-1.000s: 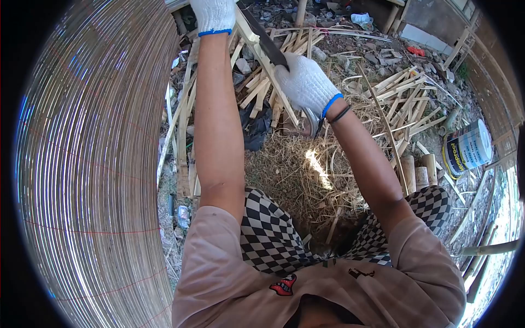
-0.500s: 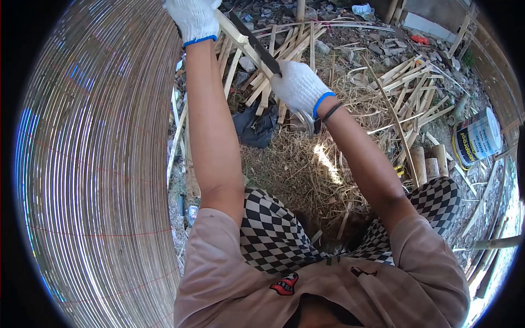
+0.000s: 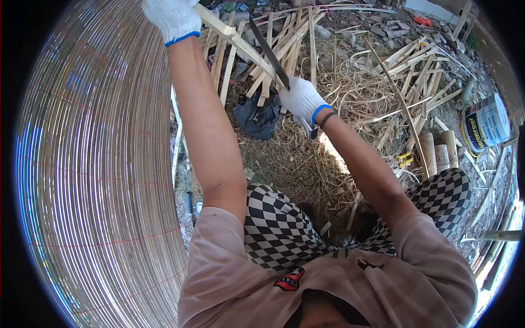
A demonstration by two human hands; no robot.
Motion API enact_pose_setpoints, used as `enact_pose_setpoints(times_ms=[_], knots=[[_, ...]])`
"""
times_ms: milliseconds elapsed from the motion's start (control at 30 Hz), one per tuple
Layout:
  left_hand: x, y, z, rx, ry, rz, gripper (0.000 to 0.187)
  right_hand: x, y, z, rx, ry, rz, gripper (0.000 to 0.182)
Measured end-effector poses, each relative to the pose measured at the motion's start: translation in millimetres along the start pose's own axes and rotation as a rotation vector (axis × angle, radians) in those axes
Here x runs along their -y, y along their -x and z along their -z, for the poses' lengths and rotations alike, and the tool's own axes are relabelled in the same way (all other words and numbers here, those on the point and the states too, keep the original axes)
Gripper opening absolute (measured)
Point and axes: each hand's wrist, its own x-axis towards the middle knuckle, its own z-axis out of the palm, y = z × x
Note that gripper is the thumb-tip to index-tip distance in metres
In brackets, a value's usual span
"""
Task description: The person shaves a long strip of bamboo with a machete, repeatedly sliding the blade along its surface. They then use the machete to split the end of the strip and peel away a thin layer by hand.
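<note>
My left hand (image 3: pixel 174 21), in a white knit glove with a blue cuff, is at the top left, closed on the upper end of a pale bamboo strip (image 3: pixel 246 48). The strip slants down to the right, with a raised node near its middle. My right hand (image 3: pixel 302 99), gloved the same way, is closed round the handle of a long dark blade (image 3: pixel 268 53). That blade points up and to the left, beside the strip's lower part. The strip's lower end meets the right hand; whether those fingers touch it is hidden.
A slatted bamboo screen (image 3: pixel 109 164) fills the left side. Cut strips (image 3: pixel 421 82) lie in piles beyond the hands, near a black plastic bag (image 3: pixel 257 117). Curly shavings (image 3: pixel 328 169) cover the ground. A paint bucket (image 3: pixel 486 124) and bamboo stubs (image 3: pixel 441 156) are at the right.
My left hand has shifted left and slightly up. My right hand is a little lower and further right, and the gap between blade and strip looks wider. The whole view has shifted slightly.
</note>
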Motion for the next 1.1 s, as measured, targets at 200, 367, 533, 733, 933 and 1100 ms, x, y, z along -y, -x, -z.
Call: enact_pose_setpoints(times_ms=[200,367,533,733,933,1100], knots=[[-7,6,-27,0.117,0.099,0.069,0.051,53,17,61,-0.045,-0.267,0.108,0.030],[-3,5,-49,0.175,0.076,0.075,0.053,81,12,68,-0.275,-0.255,0.227,0.029],[-6,2,-53,0.212,0.103,0.089,0.054,82,20,80,-0.437,-0.312,0.284,0.028],[-4,3,-61,0.198,0.097,0.111,0.055,79,25,79,-0.125,-0.276,0.123,0.031],[-3,2,-63,0.176,0.105,0.142,0.056,80,30,93,-0.283,-0.259,0.200,0.033],[-6,0,-63,0.227,0.106,0.145,0.057,68,35,97,-0.176,-0.186,0.193,0.031]])
